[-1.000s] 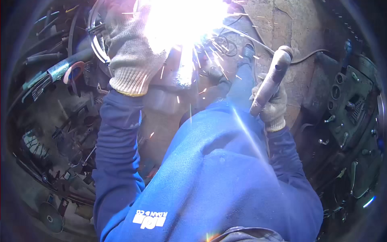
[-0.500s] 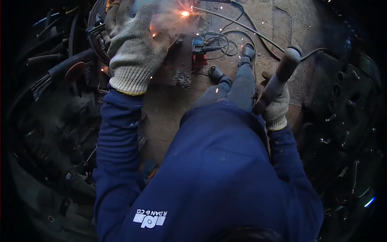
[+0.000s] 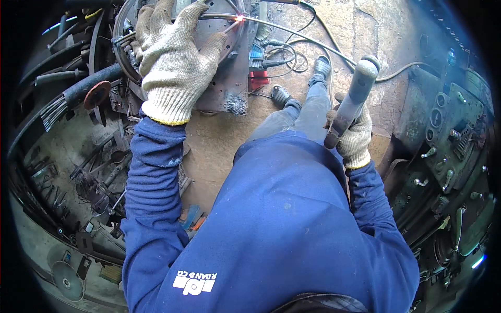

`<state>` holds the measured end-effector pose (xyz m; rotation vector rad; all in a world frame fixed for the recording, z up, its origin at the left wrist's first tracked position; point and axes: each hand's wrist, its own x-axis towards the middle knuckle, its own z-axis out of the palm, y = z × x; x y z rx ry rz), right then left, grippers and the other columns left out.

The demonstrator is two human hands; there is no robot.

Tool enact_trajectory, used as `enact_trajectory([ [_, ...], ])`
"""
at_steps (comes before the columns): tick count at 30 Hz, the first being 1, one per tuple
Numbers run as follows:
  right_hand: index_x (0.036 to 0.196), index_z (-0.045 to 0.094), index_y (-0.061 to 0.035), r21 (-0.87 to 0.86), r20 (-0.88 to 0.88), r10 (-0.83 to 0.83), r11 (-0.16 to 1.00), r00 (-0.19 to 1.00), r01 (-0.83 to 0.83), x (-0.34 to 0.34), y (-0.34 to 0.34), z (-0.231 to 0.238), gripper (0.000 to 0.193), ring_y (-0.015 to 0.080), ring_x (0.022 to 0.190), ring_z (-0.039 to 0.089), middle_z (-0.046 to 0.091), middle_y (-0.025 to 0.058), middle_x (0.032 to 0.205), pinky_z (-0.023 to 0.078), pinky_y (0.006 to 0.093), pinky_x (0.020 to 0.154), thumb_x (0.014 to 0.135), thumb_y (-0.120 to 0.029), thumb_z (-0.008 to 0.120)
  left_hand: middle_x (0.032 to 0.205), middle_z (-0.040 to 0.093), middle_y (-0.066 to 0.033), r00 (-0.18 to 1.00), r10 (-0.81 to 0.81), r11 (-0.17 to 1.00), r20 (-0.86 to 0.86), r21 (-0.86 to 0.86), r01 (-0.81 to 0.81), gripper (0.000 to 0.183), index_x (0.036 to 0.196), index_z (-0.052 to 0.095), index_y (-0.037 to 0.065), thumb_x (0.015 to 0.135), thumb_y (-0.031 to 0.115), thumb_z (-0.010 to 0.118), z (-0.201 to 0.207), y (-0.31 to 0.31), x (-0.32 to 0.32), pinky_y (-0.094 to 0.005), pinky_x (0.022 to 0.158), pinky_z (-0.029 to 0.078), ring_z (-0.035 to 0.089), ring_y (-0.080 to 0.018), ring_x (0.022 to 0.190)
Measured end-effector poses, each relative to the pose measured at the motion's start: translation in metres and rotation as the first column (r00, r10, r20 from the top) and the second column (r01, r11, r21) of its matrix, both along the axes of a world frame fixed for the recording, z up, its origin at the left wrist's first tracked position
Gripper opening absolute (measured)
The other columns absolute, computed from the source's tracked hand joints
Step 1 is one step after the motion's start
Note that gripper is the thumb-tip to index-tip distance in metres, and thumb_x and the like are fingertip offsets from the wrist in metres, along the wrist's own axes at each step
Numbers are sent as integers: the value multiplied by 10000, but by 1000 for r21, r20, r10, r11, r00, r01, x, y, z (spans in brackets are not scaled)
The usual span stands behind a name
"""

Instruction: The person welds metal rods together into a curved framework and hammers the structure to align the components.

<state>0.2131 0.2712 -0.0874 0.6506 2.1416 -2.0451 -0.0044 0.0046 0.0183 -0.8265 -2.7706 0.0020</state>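
So the left hand [image 3: 175,62], gloved, has its fingers spread over a round metal ring [image 3: 121,56] on the metal tabletop [image 3: 237,78]; can't tell how hard they're pressing, if at all. There's a small glowing spot [image 3: 239,19] just past the thumb tip, near the tabletop's right edge. Right hand [image 3: 356,133], also gloved, is wrapped around a thick handle [image 3: 360,86], some fingers hidden behind it. A thin rod [image 3: 297,32] runs from beyond those fingers to the glow, well off the tabletop's near right corner.
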Motion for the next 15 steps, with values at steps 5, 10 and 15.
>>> enact_trajectory([
  [5,1310,579,29,-3,-12,6,1000,1000,-6,0,0,-2,506,170,741,693,681,83,911,599,324,681,858,-11,803,1446,528,-258,1000,0,1000,-10,1,0,559,1300,679,208,796,384,844,-2,-1,0,-565,1148,362,452,-467,1375],
  [10,1138,604,1,-188,-91,-22,982,996,5,-2,-3,3,338,176,751,694,698,89,885,594,336,694,869,-62,797,1455,519,-258,999,-52,998,14,30,52,565,1303,674,206,798,403,835,-12,-12,-6,-572,1138,361,437,-469,1370],
  [15,1170,605,-18,-208,-161,0,978,987,-34,-2,0,-1,317,126,741,685,695,74,908,571,275,656,886,-52,744,1446,527,-255,999,-46,999,-2,9,46,561,1330,650,197,830,409,790,-12,-6,-8,-552,1083,392,471,-438,1292],
])
